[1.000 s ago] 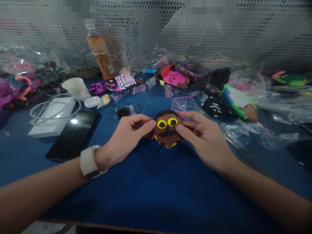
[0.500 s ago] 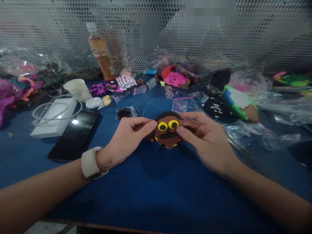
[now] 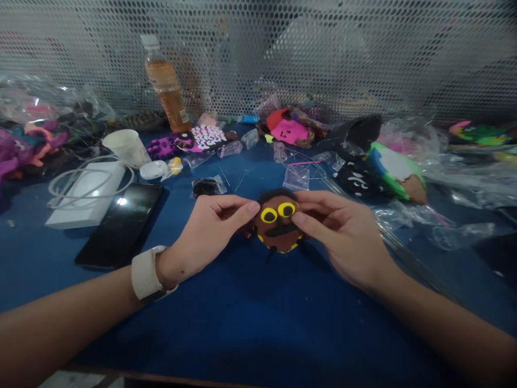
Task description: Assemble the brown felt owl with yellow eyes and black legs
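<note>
A small brown clay figure (image 3: 278, 240) faces me above the blue table, with yellow eyes that have black pupils, a black strip below them, a black top and a yellow-trimmed lower edge. My left hand (image 3: 216, 231) pinches its left side, the thumb beside one eye. On the opposite side my right hand (image 3: 343, 231) grips it, with the thumb close to the other eye. The fingers behind the figure are partly hidden. Just beyond my left hand lies a small clear packet with something black (image 3: 205, 187) in it.
A black phone (image 3: 121, 229) leans against a white box (image 3: 89, 194) with a coiled cable. Behind are a paper cup (image 3: 127, 148), a bottle of amber drink (image 3: 167, 91) and several colourful clay pieces. Thin metal rods (image 3: 412, 256) and plastic wrappers lie right. A perforated metal screen (image 3: 250, 48) closes the back.
The clay figure has tipped slightly, so more of its lower face and edge shows. Both hands keep their hold with hardly any shift.
</note>
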Action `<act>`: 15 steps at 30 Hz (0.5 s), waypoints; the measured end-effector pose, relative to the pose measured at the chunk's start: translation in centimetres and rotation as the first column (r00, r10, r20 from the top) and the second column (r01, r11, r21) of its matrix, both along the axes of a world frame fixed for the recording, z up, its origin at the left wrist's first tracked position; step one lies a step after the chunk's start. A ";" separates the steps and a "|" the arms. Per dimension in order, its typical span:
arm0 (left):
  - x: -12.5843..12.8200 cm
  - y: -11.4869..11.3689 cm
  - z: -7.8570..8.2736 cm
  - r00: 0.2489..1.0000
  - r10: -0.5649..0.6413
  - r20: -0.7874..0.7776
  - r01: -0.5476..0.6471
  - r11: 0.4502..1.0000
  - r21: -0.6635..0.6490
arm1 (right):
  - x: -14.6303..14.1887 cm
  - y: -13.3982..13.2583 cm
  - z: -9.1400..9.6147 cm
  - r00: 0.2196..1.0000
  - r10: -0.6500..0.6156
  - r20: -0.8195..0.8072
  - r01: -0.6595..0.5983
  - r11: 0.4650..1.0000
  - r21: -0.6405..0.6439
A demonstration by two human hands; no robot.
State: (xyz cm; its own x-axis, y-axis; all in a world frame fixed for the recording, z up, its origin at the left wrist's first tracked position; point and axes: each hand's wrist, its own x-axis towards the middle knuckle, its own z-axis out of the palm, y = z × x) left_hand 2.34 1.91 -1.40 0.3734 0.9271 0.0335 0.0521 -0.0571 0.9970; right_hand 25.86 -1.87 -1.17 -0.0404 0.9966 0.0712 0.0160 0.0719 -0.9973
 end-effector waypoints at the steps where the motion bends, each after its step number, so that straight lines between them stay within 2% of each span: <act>1: 0.0 0.0 0.0 1.000 -0.007 -0.009 0.007 1.000 0.015 | 0.0 0.0 0.0 1.000 0.006 -0.001 -0.006 1.000 0.007; 7: 0.0 0.0 0.3 0.998 -0.040 0.049 0.042 0.999 -0.032 | -0.1 0.0 0.2 1.000 0.024 0.004 -0.024 1.000 -0.004; 15: 0.0 0.0 0.4 0.998 -0.050 0.038 0.051 0.998 -0.039 | -0.1 -0.1 0.4 0.997 0.041 0.063 -0.042 0.999 0.008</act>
State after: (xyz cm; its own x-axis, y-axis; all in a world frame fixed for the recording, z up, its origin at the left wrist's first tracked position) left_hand 2.29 1.91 -1.00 0.4190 0.9079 0.0114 0.0131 -0.0186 0.9997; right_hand 25.74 -1.94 -0.75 -0.0863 0.9933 0.0763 0.0754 0.0829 -0.9937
